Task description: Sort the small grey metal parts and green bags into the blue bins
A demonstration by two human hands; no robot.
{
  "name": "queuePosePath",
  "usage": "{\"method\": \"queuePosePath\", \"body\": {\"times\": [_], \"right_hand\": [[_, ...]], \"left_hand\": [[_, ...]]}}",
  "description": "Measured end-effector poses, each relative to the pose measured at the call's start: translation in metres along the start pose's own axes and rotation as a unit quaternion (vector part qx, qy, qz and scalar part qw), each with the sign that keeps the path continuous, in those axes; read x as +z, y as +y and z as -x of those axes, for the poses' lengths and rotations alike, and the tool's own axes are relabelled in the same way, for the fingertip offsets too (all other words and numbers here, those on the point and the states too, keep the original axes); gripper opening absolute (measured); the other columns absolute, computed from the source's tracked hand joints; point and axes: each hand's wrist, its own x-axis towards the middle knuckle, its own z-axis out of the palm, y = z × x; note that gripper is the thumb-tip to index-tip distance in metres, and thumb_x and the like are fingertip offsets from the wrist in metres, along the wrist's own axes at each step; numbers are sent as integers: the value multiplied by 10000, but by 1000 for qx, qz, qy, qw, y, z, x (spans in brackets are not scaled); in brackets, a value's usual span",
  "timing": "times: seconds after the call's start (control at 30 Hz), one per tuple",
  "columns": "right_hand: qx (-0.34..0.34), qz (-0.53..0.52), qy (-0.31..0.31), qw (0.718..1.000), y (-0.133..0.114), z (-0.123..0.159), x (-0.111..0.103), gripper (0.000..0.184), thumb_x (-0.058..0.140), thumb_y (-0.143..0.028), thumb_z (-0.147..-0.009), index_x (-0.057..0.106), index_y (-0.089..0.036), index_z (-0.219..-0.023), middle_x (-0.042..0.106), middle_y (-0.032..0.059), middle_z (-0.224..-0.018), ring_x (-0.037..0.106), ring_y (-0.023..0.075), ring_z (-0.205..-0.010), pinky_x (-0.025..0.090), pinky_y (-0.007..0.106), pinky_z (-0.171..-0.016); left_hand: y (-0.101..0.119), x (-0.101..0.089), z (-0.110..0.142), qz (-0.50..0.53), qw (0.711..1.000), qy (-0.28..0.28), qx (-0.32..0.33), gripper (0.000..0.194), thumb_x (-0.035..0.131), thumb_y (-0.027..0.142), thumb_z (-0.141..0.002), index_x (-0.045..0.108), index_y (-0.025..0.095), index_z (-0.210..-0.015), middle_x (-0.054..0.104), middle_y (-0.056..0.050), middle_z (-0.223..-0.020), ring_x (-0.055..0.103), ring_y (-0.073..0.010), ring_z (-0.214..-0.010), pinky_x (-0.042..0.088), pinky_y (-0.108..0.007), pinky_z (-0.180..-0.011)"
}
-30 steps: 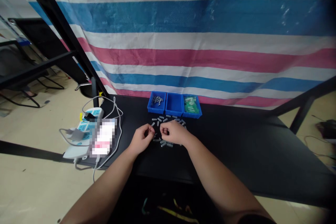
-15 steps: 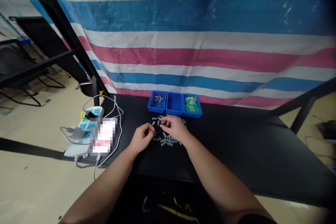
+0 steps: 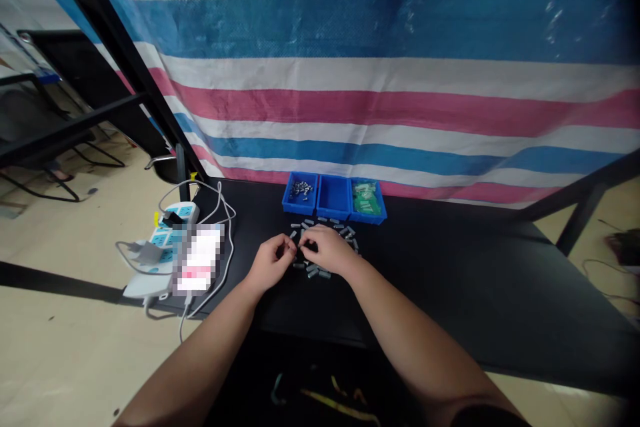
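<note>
My left hand is closed in a pinch at the left edge of a scatter of small grey metal cylinders on the black table. Whatever its fingertips hold is too small to make out. Just to its right, my right hand reaches over the scatter, thumb and fingertips pressed together close to the left fingertips. A tiny piece may be between them, but I cannot identify it. Some cylinders are hidden beneath the right hand; others lie around it.
Behind the hands stand joined blue bins: a left bin with small screws, a middle bin, and a right bin with green-and-white packets. A power strip, cables and a blurred phone lie left. A striped sheet hangs behind.
My right hand has moved slightly left and down, bringing its fingertips to my left fingertips and closing them. My left hand has stayed nearly still in its pinch.
</note>
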Motion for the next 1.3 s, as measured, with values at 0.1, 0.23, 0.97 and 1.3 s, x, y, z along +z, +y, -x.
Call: {"method": "queuePosePath", "body": {"times": [0.1, 0.23, 0.97, 1.3], "right_hand": [[39, -75, 29, 996, 1, 3, -11, 77, 643, -128, -796, 636, -196, -831, 609, -23, -723, 542, 123, -634, 413, 234, -613], [35, -121, -19, 992, 5, 10, -23, 119, 604, -97, -752, 589, -208, -794, 512, -67, -638, 450, 95, -552, 347, 213, -533], [16, -71, -54, 996, 9, 10, -20, 92, 712, -172, -786, 759, -209, -855, 687, -4, -755, 571, 134, -680, 436, 255, -640], [-11, 76, -91, 993, -1, 6, -5, 44, 764, -192, -778, 751, -213, -814, 649, 29, -786, 517, 206, -837, 426, 332, -796]], "left_hand": [[1, 0, 0, -4, 1000, 4, -2, 144, 604, 299, -900, 631, 178, -827, 551, 29, -650, 496, -121, -619, 374, -220, -617], [2, 0, 0, -2, 1000, 4, -1, 158, 606, 315, -900, 634, 179, -826, 567, 23, -656, 513, -129, -635, 389, -225, -634], [-1, 0, 1, -4, 1000, 1, 5, 110, 592, 260, -904, 640, 177, -849, 595, 17, -690, 530, -125, -647, 400, -225, -635], [0, 0, 0, -7, 1000, -9, 7, 106, 581, 244, -913, 631, 173, -853, 571, 23, -681, 507, -116, -637, 394, -225, -636]]}}
